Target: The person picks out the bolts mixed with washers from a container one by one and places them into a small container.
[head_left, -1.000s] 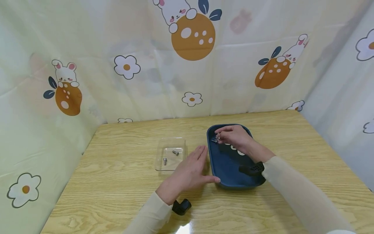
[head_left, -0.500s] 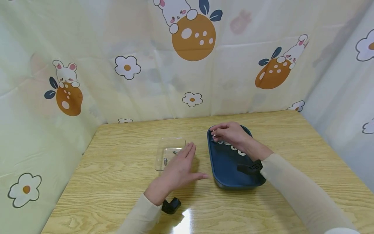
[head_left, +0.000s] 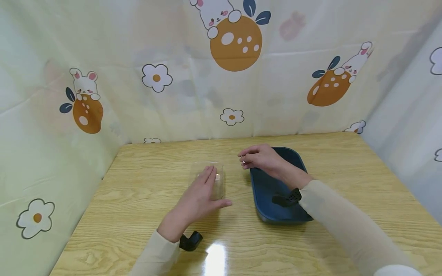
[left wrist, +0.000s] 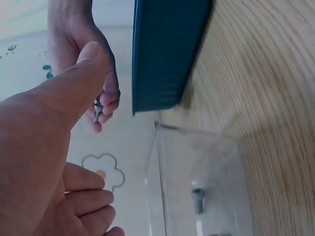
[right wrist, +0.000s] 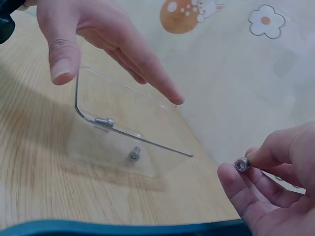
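Note:
My right hand (head_left: pixel 264 159) pinches a silver socket-head bolt (right wrist: pixel 241 165) between thumb and fingertips, over the far left corner of the dark blue tray (head_left: pixel 269 195). The bolt's hex recess faces the right wrist camera. My left hand (head_left: pixel 197 199) is spread with straight fingers above a clear plastic box (head_left: pixel 221 188), thumb held out to the side. Inside that box lie two more bolts, one bolt (right wrist: pixel 105 122) on its side and another bolt (right wrist: pixel 134 154) with its socket showing. In the head view the left hand covers both of them.
The blue tray stands right of the clear box on a wood-grain table (head_left: pixel 138 184), with a narrow strip of table between them. A patterned curtain (head_left: pixel 190 103) closes off the back and sides. Each wrist wears a black camera mount (head_left: pixel 191 241).
My left hand has moved left from the tray's edge to over the clear box. The right hand, pinching the bolt, has lifted and shifted left from inside the tray to its rim.

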`<state>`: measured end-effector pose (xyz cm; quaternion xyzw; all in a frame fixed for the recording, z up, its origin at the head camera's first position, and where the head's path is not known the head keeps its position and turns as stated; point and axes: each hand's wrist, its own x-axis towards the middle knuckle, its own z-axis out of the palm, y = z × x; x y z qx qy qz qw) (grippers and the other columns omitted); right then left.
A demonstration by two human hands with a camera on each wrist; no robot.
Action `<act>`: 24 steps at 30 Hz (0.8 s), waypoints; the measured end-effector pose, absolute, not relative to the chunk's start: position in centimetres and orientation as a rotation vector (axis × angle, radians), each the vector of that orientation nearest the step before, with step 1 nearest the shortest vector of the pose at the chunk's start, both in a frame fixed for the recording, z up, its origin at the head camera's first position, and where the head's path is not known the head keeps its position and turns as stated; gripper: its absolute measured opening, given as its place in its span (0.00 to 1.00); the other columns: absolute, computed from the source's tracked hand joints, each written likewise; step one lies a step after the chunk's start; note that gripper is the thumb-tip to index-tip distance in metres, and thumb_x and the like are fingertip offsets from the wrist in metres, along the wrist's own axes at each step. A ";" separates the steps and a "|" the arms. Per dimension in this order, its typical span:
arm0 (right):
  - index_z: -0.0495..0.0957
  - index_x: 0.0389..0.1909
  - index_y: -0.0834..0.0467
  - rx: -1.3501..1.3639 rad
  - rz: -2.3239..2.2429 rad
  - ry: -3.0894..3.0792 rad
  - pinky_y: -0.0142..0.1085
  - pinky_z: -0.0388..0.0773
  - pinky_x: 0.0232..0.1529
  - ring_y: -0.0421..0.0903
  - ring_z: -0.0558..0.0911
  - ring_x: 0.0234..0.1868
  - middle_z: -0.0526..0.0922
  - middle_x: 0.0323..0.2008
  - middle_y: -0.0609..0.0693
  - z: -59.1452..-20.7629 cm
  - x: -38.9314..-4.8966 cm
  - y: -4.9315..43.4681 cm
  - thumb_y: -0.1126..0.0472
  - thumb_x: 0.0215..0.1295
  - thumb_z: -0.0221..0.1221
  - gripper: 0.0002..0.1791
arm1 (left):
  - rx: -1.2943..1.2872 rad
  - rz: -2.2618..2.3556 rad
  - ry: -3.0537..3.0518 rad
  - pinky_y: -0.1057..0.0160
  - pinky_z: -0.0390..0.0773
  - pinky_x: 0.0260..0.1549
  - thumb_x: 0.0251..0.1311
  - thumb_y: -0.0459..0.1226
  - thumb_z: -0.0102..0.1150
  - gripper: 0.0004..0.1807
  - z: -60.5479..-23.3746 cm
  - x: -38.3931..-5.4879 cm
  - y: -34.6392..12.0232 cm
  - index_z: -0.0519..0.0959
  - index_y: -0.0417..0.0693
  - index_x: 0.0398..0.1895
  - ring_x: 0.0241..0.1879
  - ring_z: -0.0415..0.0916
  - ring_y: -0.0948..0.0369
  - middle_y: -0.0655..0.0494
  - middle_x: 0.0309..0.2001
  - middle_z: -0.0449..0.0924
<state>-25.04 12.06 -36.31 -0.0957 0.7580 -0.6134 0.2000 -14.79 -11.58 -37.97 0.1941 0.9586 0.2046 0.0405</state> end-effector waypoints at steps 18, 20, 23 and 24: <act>0.80 0.51 0.68 -0.296 -1.557 2.163 0.52 0.81 0.56 0.47 0.86 0.37 0.82 0.45 0.63 -36.7 -24.4 6.8 0.68 0.70 0.57 0.13 | 0.508 0.656 2.987 0.49 0.52 0.76 0.56 0.63 0.63 0.60 -38.8 -14.9 -14.6 0.47 0.35 0.78 0.79 0.43 0.47 0.40 0.79 0.44; 0.80 0.50 0.68 -0.311 -1.533 2.174 0.51 0.82 0.55 0.49 0.86 0.37 0.82 0.44 0.63 -36.8 -24.4 6.2 0.68 0.70 0.57 0.12 | 0.500 0.642 2.988 0.49 0.53 0.76 0.56 0.63 0.63 0.60 -39.0 -14.9 -14.8 0.48 0.34 0.77 0.79 0.43 0.47 0.39 0.79 0.44; 0.81 0.49 0.67 -0.332 -1.506 2.190 0.50 0.82 0.54 0.50 0.86 0.37 0.82 0.44 0.64 -36.9 -24.3 5.4 0.68 0.70 0.56 0.11 | 0.481 0.639 2.987 0.48 0.53 0.76 0.56 0.63 0.63 0.60 -39.1 -14.9 -15.2 0.48 0.34 0.77 0.79 0.43 0.46 0.38 0.79 0.45; 0.81 0.48 0.67 -0.340 -1.499 2.194 0.50 0.83 0.53 0.50 0.86 0.36 0.82 0.44 0.65 -37.0 -24.3 5.2 0.69 0.70 0.56 0.11 | 0.471 0.635 2.987 0.48 0.53 0.76 0.56 0.63 0.63 0.60 -39.2 -15.0 -15.3 0.48 0.34 0.78 0.79 0.43 0.47 0.38 0.79 0.44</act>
